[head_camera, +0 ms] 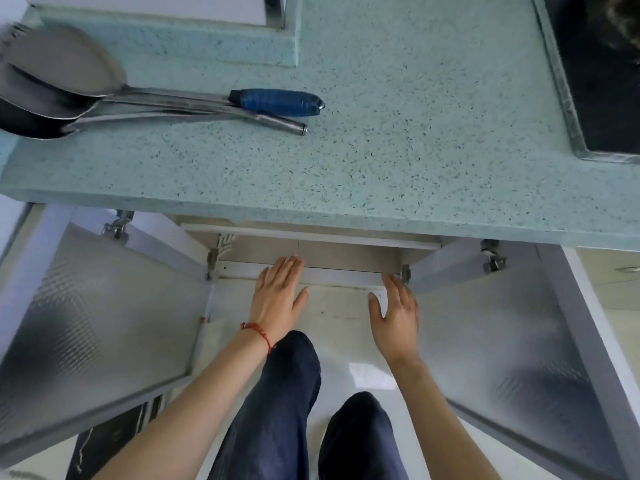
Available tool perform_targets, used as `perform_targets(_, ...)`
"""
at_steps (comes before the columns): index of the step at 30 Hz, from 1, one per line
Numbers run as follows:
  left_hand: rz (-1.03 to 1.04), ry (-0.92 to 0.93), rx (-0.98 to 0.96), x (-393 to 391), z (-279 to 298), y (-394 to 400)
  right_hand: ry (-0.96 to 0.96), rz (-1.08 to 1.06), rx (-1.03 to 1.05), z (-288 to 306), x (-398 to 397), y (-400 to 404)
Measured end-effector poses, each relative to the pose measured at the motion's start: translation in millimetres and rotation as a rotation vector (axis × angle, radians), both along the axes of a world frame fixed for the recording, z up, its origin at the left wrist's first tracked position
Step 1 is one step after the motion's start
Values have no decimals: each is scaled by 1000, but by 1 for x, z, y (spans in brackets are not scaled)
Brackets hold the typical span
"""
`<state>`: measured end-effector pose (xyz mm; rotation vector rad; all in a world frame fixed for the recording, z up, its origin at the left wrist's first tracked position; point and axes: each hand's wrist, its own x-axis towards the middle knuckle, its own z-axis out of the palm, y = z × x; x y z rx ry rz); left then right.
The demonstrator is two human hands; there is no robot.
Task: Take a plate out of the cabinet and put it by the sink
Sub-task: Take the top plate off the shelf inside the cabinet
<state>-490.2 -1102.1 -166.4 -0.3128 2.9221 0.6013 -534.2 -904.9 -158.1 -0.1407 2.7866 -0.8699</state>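
- Kitchen, seen from above: I stand at the front edge of a speckled pale-green countertop (pixel 381 133), both arms stretched down toward the open cabinet (pixel 346 252) below it.
- My left hand (pixel 278 294) is spread flat, fingers together and extended, palm down, at the cabinet's front lip. Its fingertips reach the pale ledge there; it holds nothing. A red string bracelet (pixel 258 332) circles that wrist.
- My right hand (pixel 396 318) is likewise open, fingers loosely parted and pointing toward the cabinet's right front corner, thumb out to the side. It grips nothing; whether it touches the ledge I cannot tell.
- Both cabinet doors stand swung wide: the left door (pixel 100 327) and the right door (pixel 502 341), each with a frosted, textured panel in a grey frame.
- No plate can be made out; the countertop's overhang hides most of the cabinet's interior.
- The sink (pixel 595 81), dark with a metal rim, sits in the countertop's far right corner.
- Near the countertop's left edge lie large metal serving spoons (pixel 65 74), handles pointing right, with a blue-handled utensil (pixel 277 102) alongside them.
- My legs in dark trousers (pixel 277 410) show between my arms, over a pale floor.
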Motion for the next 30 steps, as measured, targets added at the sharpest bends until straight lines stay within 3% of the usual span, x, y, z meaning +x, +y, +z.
perform_targets(13, 33, 216, 22, -67, -118, -9, 155, -28, -253, -123, -68, -24)
perform_targets(21, 43, 372, 79, -125, -167, -9, 269, -98, -444, -170, -124, -32)
perform_targets(30, 31, 459, 101, -156, -208, -7, 449, -35, -350, -221, -159, -26)
